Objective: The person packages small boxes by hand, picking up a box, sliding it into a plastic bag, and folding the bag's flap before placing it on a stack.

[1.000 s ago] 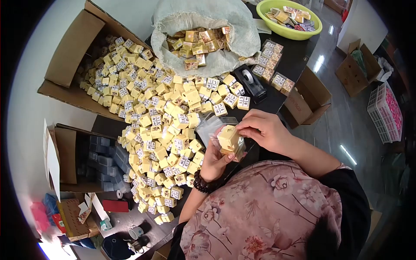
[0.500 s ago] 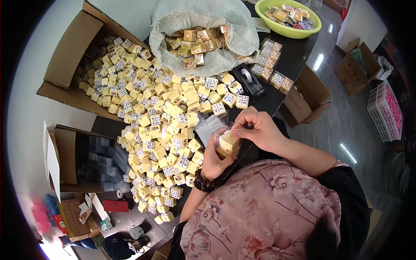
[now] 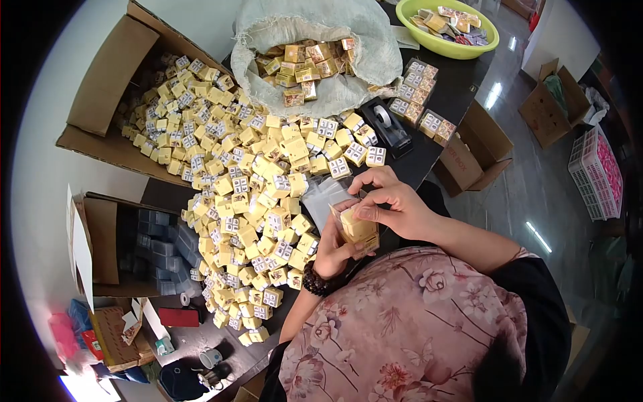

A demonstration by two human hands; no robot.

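My left hand (image 3: 331, 253) is wrapped round a clear plastic pack with small yellow boxes (image 3: 360, 230) in it, held tilted above the table's near edge. At the pack's upper end, the thumb and index finger of my right hand (image 3: 396, 203) are closed on its edge. What exactly lies between those fingertips is too small to make out. Just beyond my hands, flat clear plastic sleeves (image 3: 326, 195) lie on the table. A large heap of small yellow boxes (image 3: 258, 201) with white printed faces spreads to the left of them.
A cardboard box (image 3: 100, 80) lies tipped toward the heap. Behind stand a woven sack (image 3: 321, 27) of boxes and a green basin (image 3: 452, 47). A tape dispenser (image 3: 388, 130) sits beside packed boxes (image 3: 412, 87). Another carton (image 3: 104, 241) holds clear plastic cases. Cartons (image 3: 475, 151) stand on the floor.
The pack has turned in my left hand, so more of its yellow side shows, and it sits slightly lower and to the right. My right fingers have shifted along its upper end.
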